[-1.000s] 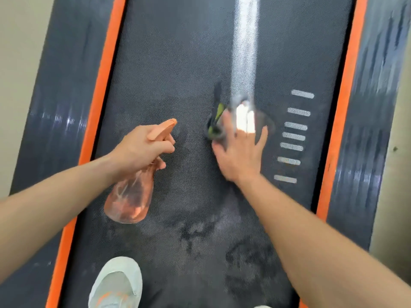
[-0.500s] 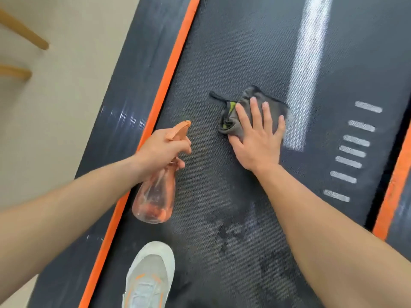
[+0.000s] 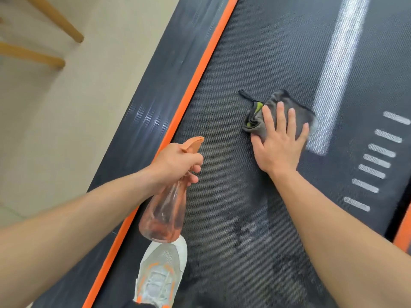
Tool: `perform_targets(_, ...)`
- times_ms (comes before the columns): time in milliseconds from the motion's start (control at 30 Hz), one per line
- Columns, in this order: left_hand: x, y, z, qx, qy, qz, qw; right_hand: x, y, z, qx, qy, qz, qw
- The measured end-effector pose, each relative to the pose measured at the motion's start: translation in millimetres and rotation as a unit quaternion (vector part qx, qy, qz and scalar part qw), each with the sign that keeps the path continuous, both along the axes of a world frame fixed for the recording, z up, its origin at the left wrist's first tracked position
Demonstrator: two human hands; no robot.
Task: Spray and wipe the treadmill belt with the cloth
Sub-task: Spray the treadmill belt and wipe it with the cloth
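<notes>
My right hand [image 3: 280, 144] flat, fingers straight, pressing grey cloth [image 3: 270, 116] onto belt [image 3: 255, 63]; my left hand [image 3: 175, 162] clamped round orange spray bottle [image 3: 163, 215], left, near.

- You look down on a pale beige floor [image 3: 73, 134] that fills the upper left of your view, smooth and plain.
- Two light wooden legs of some piece of furniture slant in from the top left corner. The frame cuts off the piece they belong to.
- The upper leg [image 3: 60, 21] runs steeply down to a rounded tip. The lower leg [image 3: 35, 56] lies flatter and ends just below it.
- Low at the left edge a faint line [image 3: 11, 211] crosses the floor.
- The light is soft and even, and the lower leg throws only a dim, blurred shadow.
</notes>
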State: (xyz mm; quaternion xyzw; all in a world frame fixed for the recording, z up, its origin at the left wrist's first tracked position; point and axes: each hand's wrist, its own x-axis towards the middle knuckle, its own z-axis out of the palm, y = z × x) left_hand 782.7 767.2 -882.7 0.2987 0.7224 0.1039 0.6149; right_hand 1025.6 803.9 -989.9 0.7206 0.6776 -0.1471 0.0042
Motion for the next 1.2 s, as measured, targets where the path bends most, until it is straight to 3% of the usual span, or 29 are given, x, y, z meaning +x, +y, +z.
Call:
perform_targets(500,-26.8,-43.3,11.9,-0.061,0.017,-0.035,0.997,-5.0,-34.8,3.4,-0.020,0.004,-0.009,1.000)
perform_targets(800,-55.6,-63.3,12.5,-0.039,0.054,-0.026,0.997,-37.8,-20.7,13.4,-0.041,0.020,-0.046,0.998)
perform_targets(933,-61.1,-61.8,12.3,-0.037,0.036,-0.033,0.998,-55.8,2.7,12.9,-0.040,0.012,-0.004,0.999)
perform_targets(1067,-69.2,-54.0,17.0,0.032,0.033,-0.014,0.999,-83.9,28.1,10.1,-0.033,0.016,0.045,0.998)
perform_targets(1200,-75.6,-36.7,24.4,0.097,0.063,0.015,0.993,-115.7,-26.0,3.7,-0.001,-0.008,0.177,0.984)
